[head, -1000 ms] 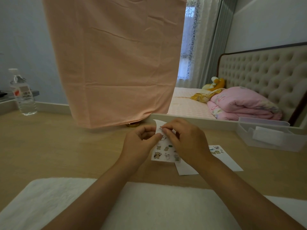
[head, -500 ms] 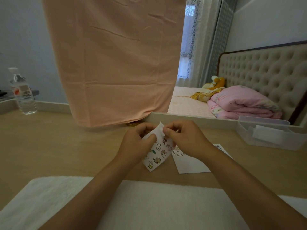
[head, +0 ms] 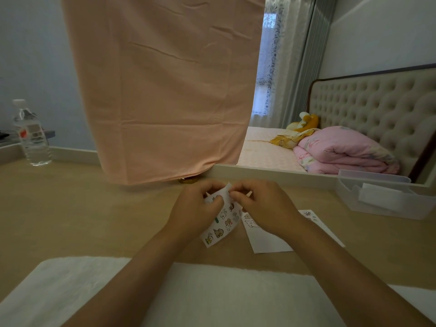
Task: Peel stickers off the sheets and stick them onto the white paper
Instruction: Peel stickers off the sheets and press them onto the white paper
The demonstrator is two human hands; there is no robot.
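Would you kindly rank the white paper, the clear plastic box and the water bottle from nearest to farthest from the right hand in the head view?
1. white paper, partly hidden by the right hand.
2. clear plastic box, off to the right.
3. water bottle, far left on the desk.

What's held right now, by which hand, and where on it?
The sticker sheet, held by both hands at its top end. The left hand pinches the upper left part and the right hand pinches the top edge. The lower end is ungripped.
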